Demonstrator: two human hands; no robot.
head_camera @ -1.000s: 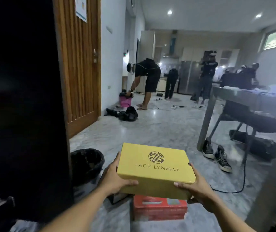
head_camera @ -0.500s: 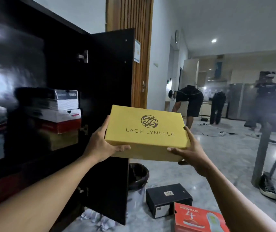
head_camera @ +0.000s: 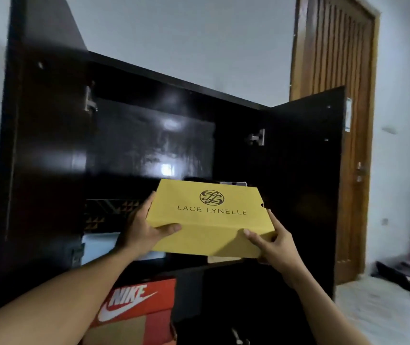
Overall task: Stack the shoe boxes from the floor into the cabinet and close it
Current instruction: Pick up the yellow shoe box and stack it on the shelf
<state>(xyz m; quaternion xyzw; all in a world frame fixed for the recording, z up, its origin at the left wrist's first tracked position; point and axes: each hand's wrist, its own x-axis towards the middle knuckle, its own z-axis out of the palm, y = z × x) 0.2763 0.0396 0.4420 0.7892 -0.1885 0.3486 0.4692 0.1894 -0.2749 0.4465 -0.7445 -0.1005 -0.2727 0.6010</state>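
Observation:
A yellow shoe box marked LACE LYNELLE is held up in front of the open black cabinet. My left hand grips its left end and my right hand grips its right end. Behind the yellow box, on the upper shelf, parts of other stacked boxes show: a dark patterned box, a pale blue one and a beige edge. A red Nike shoe box sits on the shelf below. Both cabinet doors stand open, the right door swung out towards me.
A wooden room door stands to the right of the cabinet. Dark bags lie on the marble floor at the far right, beside a pink item. A white wall rises above the cabinet.
I have turned left from the room to face the cabinet. The yellow box, held in both hands throughout, has come up from near the floor to the upper shelf opening.

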